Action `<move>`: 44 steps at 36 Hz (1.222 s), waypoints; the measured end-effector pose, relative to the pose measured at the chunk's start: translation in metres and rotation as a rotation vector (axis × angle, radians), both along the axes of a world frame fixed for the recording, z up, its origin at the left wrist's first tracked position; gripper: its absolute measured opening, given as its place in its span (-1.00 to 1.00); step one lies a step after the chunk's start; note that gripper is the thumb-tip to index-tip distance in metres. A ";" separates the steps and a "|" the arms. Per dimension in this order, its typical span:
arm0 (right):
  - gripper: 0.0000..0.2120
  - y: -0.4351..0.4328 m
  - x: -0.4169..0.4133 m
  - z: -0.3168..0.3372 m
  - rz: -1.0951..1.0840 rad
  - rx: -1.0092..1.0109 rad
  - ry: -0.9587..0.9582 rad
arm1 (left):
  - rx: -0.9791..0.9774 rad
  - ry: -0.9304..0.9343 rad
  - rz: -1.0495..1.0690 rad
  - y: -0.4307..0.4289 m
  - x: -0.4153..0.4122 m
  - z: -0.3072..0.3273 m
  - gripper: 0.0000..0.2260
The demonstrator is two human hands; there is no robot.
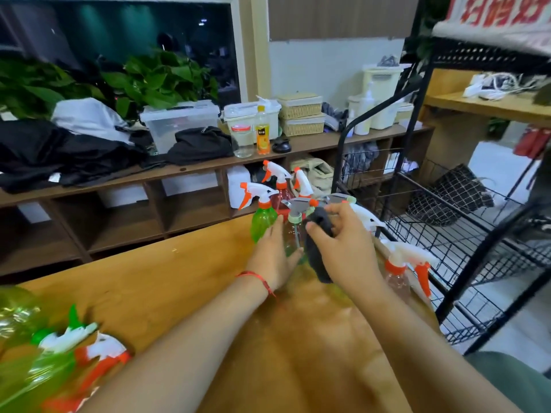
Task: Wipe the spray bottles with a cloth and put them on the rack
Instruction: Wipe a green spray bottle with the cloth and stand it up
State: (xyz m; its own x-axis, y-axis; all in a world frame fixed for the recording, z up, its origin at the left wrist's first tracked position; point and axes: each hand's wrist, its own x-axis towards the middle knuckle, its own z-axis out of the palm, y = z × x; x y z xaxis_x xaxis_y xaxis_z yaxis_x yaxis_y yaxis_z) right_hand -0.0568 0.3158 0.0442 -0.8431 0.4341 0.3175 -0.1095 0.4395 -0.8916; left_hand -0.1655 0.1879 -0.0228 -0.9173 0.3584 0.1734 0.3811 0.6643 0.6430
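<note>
A pale wooden table [179, 278] filled the foreground, and behind it a long brown shelf unit [119, 222] with open cubbies ran along the wall under a dark window. On its top stood leafy green plants [161, 76], a clear plastic box [179, 120] whose contents could not be made out, two stacked wicker baskets [301, 114] with lids on, a glass jar [241, 141] and an orange drink bottle [263, 131], with black clothes [59, 156] heaped to the left. The black wire rack [447, 234] stood just beside the table's right edge; one of its wire baskets held a black-and-white checked fabric [453, 195]. Near the table's far edge the left grip [277, 257] was wrapped round the body of an upright clear spray bottle [293, 234] with a grey-green head, thumb across its front. The right grip [343, 242] pinched a dark grey cloth [319, 248] between thumb and fingers, pressing it against that bottle's side. Just behind stood a green spray bottle [264, 225] and a red spray bottle [280, 198], both with white-and-orange triggers. Another clear spray bottle [398, 275] stood at the table's right edge, between the right forearm and the rack. At the lower left, blurred green spray bottles [35, 368] lay on their sides on the table.
</note>
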 end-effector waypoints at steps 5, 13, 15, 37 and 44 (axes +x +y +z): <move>-0.93 -0.027 0.028 0.003 0.130 -0.090 -0.030 | 0.031 0.013 0.010 -0.049 0.051 0.028 -0.48; -0.80 -0.122 0.073 0.005 0.397 -0.163 0.001 | 0.290 -0.102 -0.039 -0.182 0.157 0.055 -0.84; -0.80 -0.155 0.085 0.007 0.507 -0.189 -0.012 | 0.419 -0.134 -0.011 -0.211 0.188 0.061 -0.88; -0.80 -0.347 0.193 -0.013 0.966 -0.383 -0.364 | 0.423 0.022 0.445 -0.410 0.369 0.043 -0.78; -0.84 -0.364 0.201 -0.029 0.961 -0.286 -0.379 | 0.518 -0.052 0.477 -0.417 0.380 0.021 -0.82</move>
State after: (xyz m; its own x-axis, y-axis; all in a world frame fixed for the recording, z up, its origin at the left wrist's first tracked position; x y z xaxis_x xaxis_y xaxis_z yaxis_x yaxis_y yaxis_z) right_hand 0.1442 -0.0479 0.0154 -0.8931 -0.4476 -0.0446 0.0068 0.0856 -0.9963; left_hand 0.2141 -0.2292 -0.0015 -0.9655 -0.2020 0.1643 0.0842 0.3548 0.9311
